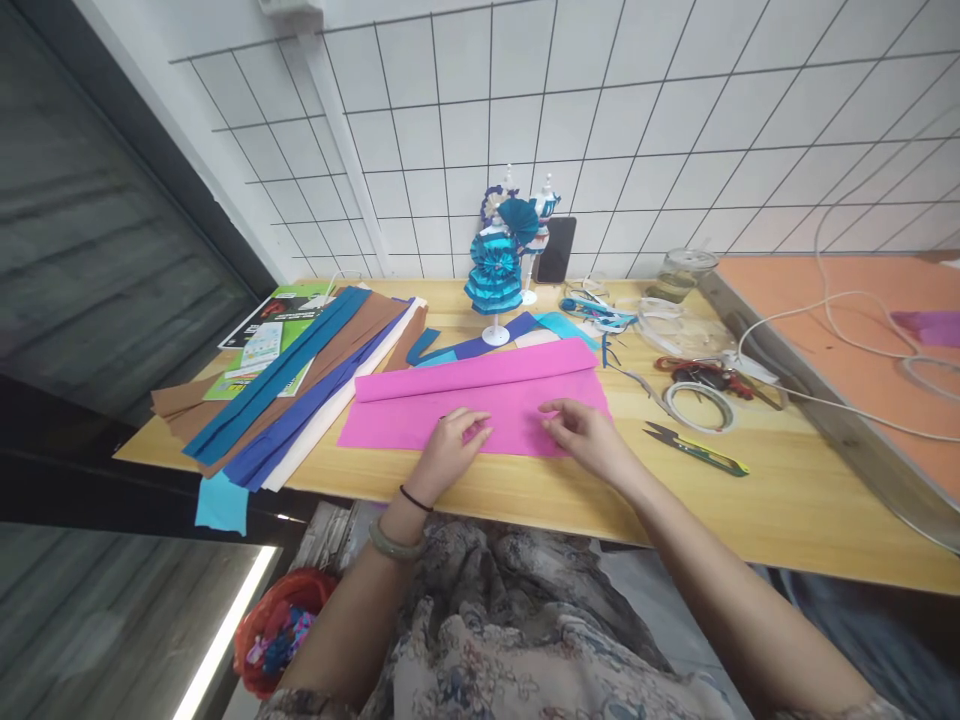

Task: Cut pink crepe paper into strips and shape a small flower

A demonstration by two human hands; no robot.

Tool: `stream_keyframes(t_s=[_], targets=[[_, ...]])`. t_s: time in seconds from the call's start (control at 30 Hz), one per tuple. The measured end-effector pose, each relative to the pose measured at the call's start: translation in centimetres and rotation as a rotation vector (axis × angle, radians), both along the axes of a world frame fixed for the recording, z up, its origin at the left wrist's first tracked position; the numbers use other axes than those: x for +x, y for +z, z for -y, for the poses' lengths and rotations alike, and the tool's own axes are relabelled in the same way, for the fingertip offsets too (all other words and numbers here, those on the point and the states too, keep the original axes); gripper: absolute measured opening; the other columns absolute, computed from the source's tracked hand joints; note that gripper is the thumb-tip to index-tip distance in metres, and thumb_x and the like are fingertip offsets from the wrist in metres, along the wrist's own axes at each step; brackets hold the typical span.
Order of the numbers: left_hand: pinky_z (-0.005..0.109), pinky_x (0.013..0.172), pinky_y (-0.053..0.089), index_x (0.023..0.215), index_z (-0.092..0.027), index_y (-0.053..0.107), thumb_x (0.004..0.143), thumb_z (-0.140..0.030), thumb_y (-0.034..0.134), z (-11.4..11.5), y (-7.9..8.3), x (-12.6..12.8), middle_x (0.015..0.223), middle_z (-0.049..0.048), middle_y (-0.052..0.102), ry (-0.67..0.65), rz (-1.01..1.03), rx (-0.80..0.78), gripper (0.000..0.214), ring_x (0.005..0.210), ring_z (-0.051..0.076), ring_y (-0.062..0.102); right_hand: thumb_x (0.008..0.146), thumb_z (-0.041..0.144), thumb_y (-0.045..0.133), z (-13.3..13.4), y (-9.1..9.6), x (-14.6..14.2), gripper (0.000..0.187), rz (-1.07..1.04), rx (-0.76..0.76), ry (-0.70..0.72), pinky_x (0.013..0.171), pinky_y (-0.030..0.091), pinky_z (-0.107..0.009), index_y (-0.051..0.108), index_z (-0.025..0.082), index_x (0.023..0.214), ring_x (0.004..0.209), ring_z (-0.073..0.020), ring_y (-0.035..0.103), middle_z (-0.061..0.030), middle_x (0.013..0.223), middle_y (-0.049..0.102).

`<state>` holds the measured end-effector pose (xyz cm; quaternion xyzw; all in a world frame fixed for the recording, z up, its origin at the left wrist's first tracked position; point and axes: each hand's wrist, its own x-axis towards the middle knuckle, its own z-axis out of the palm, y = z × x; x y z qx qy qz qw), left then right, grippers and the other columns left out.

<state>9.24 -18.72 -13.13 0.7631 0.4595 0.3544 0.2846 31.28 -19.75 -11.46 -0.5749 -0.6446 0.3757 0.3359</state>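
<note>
A bright pink crepe paper sheet (517, 420) lies in front of me, with a folded or rolled strip along its far side. My left hand (454, 445) is over its near edge, fingers loosely curved and thumb apart from them; it wears a dark band and a bangle. To the right, my right hand (589, 440) hovers at or just touches the sheet's near right part, thumb and index finger apart. Neither hand shows anything between its fingers. Thread snips (697, 448) with a yellow-green handle rest right of my right hand.
Blue, brown, purple and white paper strips (300, 380) are stacked at left. A paper-decorated figure (495, 270) stands behind the sheet, near a phone (556, 250). At right are a tape roll (699, 406), a glass jar (684, 275) and a cable (847, 415). A red basket (247, 640) sits below.
</note>
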Motion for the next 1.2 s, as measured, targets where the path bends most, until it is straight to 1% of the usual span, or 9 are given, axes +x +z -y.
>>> stream_keyframes(t_s=[0.2, 0.33, 0.47, 0.57, 0.67, 0.83, 0.97, 1.07, 1.2], targets=[[0.027, 0.069, 0.049, 0.123, -0.015, 0.044, 0.078, -0.035, 0.056, 1.1, 0.1, 1.7, 0.091, 0.0074, 0.061, -0.063, 0.311, -0.355, 0.051, 0.08, 0.014, 0.058, 0.077, 0.025, 0.048, -0.7, -2.4, -3.2, 0.023, -0.08, -0.001, 0.111, 0.056, 0.045, -0.025, 0.056, 0.015, 0.096, 0.057, -0.0131, 0.055, -0.001, 0.065, 0.06], [0.026, 0.062, 0.05, 0.132, -0.017, 0.029, 0.078, -0.033, 0.056, 1.3, -0.3, 2.7, 0.09, 0.0076, 0.059, -0.101, 0.459, -0.519, 0.063, 0.078, 0.014, 0.059, 0.079, 0.023, 0.045, -0.4, -2.7, -3.7, 0.023, -0.17, -0.032, 0.149, 0.068, 0.048, -0.03, 0.056, 0.015, 0.098, 0.07, -0.0154, 0.061, -0.0047, 0.08, 0.065], [0.026, 0.07, 0.048, 0.129, -0.015, 0.034, 0.07, -0.018, 0.064, 0.8, -1.3, 3.2, 0.085, 0.0057, 0.058, -0.063, 0.458, -0.494, 0.066, 0.077, 0.012, 0.057, 0.083, 0.026, 0.04, 0.0, -2.3, -3.6, 0.026, -0.273, -0.084, 0.157, 0.074, 0.05, -0.032, 0.054, 0.016, 0.103, 0.079, -0.0164, 0.062, -0.0065, 0.088, 0.065], [0.026, 0.068, 0.048, 0.127, -0.014, 0.037, 0.072, -0.011, 0.058, 0.4, -1.8, 3.3, 0.082, 0.0037, 0.056, -0.059, 0.471, -0.485, 0.059, 0.072, 0.01, 0.057, 0.084, 0.029, 0.039, 0.2, -2.0, -3.4, 0.029, -0.347, -0.109, 0.168, 0.078, 0.049, -0.033, 0.053, 0.016, 0.106, 0.079, -0.016, 0.063, -0.006, 0.084, 0.065], [0.023, 0.063, 0.048, 0.126, -0.016, 0.039, 0.07, -0.006, 0.055, 0.3, -2.2, 3.1, 0.077, -0.0004, 0.05, -0.026, 0.488, -0.489, 0.058, 0.066, 0.007, 0.053, 0.084, 0.033, 0.042, 0.3, -2.0, -2.7, 0.032, -0.334, -0.058, 0.14, 0.081, 0.048, -0.034, 0.053, 0.014, 0.107, 0.08, -0.0163, 0.062, -0.0072, 0.085, 0.065], [0.019, 0.06, 0.047, 0.125, -0.015, 0.041, 0.068, -0.007, 0.056, 0.0, -2.6, 2.3, 0.074, -0.0027, 0.046, 0.05, 0.478, -0.474, 0.059, 0.062, 0.005, 0.051, 0.082, 0.035, 0.048, 0.4, -3.0, -0.2, 0.033, -0.156, 0.054, -0.035, 0.084, 0.045, -0.036, 0.056, 0.016, 0.108, 0.094, -0.0198, 0.059, -0.0111, 0.107, 0.063], [0.021, 0.059, 0.049, 0.121, -0.014, 0.044, 0.07, -0.009, 0.055, -0.5, -2.3, 1.7, 0.071, -0.0037, 0.046, 0.115, 0.498, -0.469, 0.052, 0.06, 0.005, 0.053, 0.081, 0.032, 0.049, 0.9, -3.8, 1.6, 0.033, 0.038, 0.105, -0.145, 0.084, 0.044, -0.037, 0.058, 0.014, 0.107, 0.093, -0.0212, 0.059, -0.012, 0.109, 0.062], [0.022, 0.058, 0.051, 0.117, -0.013, 0.047, 0.069, -0.009, 0.056, -0.9, -1.8, 1.5, 0.068, -0.0048, 0.045, 0.146, 0.516, -0.494, 0.048, 0.057, 0.005, 0.052, 0.082, 0.035, 0.048, 1.7, -3.3, 1.7, 0.033, 0.112, 0.125, -0.126, 0.081, 0.045, -0.036, 0.058, 0.015, 0.107, 0.09, -0.0212, 0.059, -0.0116, 0.105, 0.063], [0.024, 0.058, 0.053, 0.115, -0.012, 0.047, 0.067, -0.008, 0.057, -1.3, -1.2, 1.4, 0.067, -0.0053, 0.044, 0.164, 0.55, -0.535, 0.049, 0.055, 0.005, 0.052, 0.081, 0.042, 0.051, 2.7, -1.9, 0.6, 0.038, 0.239, 0.218, -0.024, 0.075, 0.046, -0.035, 0.056, 0.017, 0.11, 0.086, -0.0222, 0.058, -0.0106, 0.099, 0.063]])
